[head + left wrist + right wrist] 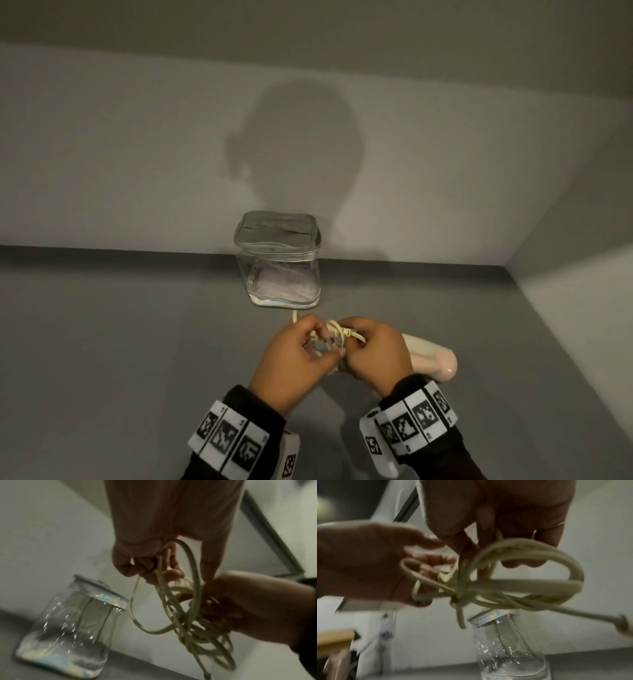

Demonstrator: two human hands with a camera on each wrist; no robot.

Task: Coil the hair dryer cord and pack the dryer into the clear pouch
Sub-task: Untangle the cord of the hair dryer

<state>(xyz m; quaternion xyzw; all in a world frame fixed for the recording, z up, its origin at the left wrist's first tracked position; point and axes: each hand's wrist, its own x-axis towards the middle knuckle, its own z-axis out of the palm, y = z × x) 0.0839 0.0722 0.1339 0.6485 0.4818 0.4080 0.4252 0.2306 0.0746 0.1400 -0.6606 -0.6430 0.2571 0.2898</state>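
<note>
Above the grey table, both hands work a bundle of cream cord (337, 333). My left hand (317, 346) pinches a strand of the cord (187, 615) between curled fingers (147, 568). My right hand (347, 341) grips the looped bundle from the right, where one turn of the cord (522, 585) is wrapped around its middle. The pale pink hair dryer (433, 358) lies on the table behind my right hand, partly hidden. The clear pouch (278, 263) stands upright just beyond my hands against the wall, its lid down. It also shows as the pouch (72, 626) and the pouch (508, 643).
The grey table (102, 342) ends at a pale wall (137, 154) behind the pouch, and a side wall (582, 274) closes the right. A wooden edge (334, 641) shows low at the left of the right wrist view.
</note>
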